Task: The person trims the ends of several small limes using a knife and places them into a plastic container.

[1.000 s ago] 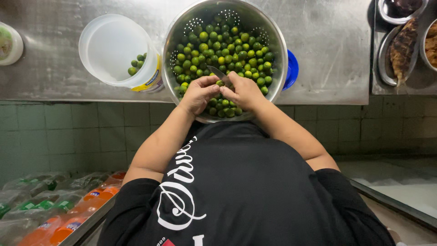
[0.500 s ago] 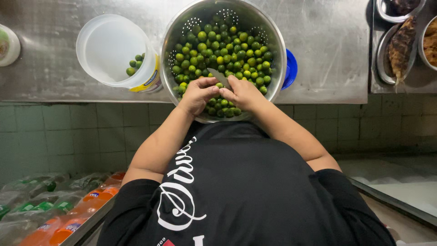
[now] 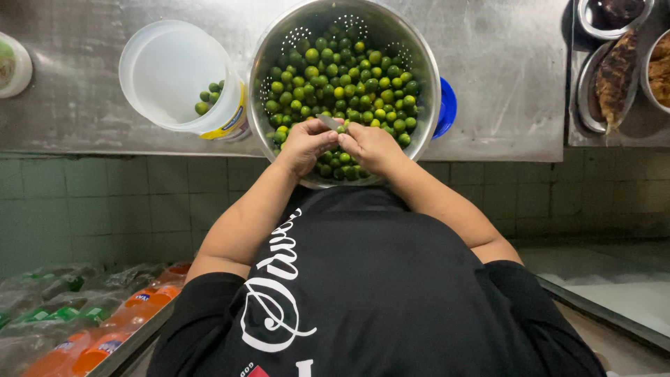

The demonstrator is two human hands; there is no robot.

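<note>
A large steel colander point(image 3: 426, 66) full of small green limes point(image 3: 338, 80) stands on the steel counter in front of me. Both my hands are together over its near edge. My left hand point(image 3: 303, 144) grips a small knife point(image 3: 326, 121), whose blade points toward my right hand. My right hand point(image 3: 372, 146) pinches one green lime point(image 3: 342, 129) right at the blade tip. To the left of the colander is a white plastic tub point(image 3: 164, 73) with a few limes point(image 3: 209, 96) inside.
A blue lid point(image 3: 447, 106) pokes out from under the colander's right side. Steel dishes with fried fish point(image 3: 614, 70) sit at the far right, and a small white container point(image 3: 12, 66) at the far left. Wrapped drink bottles point(image 3: 105, 321) lie low on the left, below the counter.
My hands stay together over the colander's near edge, working the knife and lime with only small finger movements. Nothing else has moved.
</note>
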